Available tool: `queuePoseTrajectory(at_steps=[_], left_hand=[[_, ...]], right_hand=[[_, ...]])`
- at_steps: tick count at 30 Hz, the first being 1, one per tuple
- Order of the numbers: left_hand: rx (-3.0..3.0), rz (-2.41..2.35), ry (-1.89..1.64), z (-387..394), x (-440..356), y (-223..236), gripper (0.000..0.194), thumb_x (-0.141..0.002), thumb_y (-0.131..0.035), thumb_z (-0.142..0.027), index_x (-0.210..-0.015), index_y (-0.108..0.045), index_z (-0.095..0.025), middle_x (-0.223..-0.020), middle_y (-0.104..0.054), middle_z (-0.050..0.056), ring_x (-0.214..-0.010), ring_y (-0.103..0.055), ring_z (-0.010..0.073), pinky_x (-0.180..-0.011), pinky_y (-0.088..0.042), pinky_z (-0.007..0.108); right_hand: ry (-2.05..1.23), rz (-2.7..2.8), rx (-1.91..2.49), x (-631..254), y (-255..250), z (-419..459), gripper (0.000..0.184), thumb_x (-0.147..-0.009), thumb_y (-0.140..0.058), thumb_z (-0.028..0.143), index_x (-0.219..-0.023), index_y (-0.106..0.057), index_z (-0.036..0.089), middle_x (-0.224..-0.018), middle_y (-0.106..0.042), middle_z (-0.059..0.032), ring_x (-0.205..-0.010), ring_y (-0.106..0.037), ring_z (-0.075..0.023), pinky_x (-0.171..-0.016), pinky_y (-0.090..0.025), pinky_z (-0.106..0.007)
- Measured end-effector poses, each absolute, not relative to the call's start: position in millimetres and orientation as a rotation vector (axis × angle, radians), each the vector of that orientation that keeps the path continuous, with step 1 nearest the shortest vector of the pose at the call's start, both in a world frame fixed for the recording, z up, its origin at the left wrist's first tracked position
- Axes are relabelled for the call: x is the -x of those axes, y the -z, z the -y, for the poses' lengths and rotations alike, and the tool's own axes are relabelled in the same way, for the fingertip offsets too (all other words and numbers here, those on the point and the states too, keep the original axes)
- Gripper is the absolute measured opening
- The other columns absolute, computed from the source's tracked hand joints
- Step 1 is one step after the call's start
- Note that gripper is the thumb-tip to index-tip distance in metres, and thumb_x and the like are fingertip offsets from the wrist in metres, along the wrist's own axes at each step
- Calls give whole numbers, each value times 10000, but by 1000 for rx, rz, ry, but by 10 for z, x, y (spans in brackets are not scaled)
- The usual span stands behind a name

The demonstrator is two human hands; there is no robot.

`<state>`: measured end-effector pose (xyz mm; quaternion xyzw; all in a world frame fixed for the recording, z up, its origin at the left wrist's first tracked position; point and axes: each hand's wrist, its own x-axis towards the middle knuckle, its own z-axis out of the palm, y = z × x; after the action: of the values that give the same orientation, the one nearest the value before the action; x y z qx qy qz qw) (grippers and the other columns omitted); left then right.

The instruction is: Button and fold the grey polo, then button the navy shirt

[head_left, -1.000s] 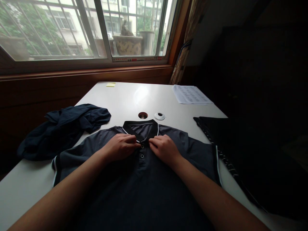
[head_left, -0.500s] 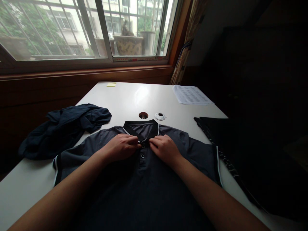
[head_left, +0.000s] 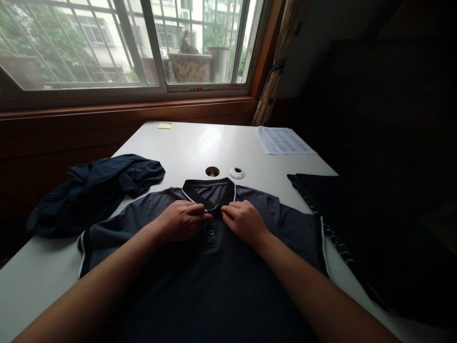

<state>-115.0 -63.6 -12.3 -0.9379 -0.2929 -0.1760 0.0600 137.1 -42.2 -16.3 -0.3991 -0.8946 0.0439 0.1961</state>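
head view: nearest me, the dark polo shirt (head_left: 217, 281) lies spread on the white table (head_left: 239, 143), its button (head_left: 211, 232) showing below my fingers. my left hand (head_left: 183, 220) is narrow, thumb and finger pinching the cloth; my right hand (head_left: 245, 222) pinches just beside it, both at the foot of the collar (head_left: 194, 192). a crumpled garment (head_left: 96, 195) lies left, a black garment (head_left: 342, 209) right. beyond, a round hole (head_left: 213, 171) holds something too small to tell, a white ring (head_left: 232, 173) beside it. farther are printed sheets (head_left: 284, 141) and a yellow note (head_left: 164, 126). past the window (head_left: 154, 43), a patterned planter (head_left: 191, 66) holds a dark, blurred lump (head_left: 187, 46).
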Motion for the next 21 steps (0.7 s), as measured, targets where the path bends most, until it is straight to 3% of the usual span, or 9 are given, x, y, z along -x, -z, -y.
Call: queuePoseTrajectory(at_steps=[4,12,21], left_hand=[[2870,992,438,642,1129,119,404,-903,-507,-170,-1269,-654,-257,-978,-658,45,-713,-629,133,-657,-516,269],[2948,1019,499,650,1122,77,433,-871,-514,-134,-1250,-670,-271,-886,-631,30,-654,-603,123,-616,-486,247],[3166,1217,729,643,1086,44,316,-874,-554,-148,-1152,-690,-213,-920,-672,39,-742,-650,137,-672,-506,245]], right_hand=[[-121,2507,1109,-1375,166,419,137,-950,-596,221,-953,-732,209,-862,-734,-28,-841,-666,-174,-792,-355,-319],[-133,2503,1116,-1378,170,423,135,-946,-600,217,-956,-734,213,-868,-737,-30,-849,-664,-173,-798,-357,-314],[-133,2519,1118,-1370,147,425,134,-946,-600,219,-946,-734,212,-849,-730,-26,-837,-662,-174,-791,-353,-318]])
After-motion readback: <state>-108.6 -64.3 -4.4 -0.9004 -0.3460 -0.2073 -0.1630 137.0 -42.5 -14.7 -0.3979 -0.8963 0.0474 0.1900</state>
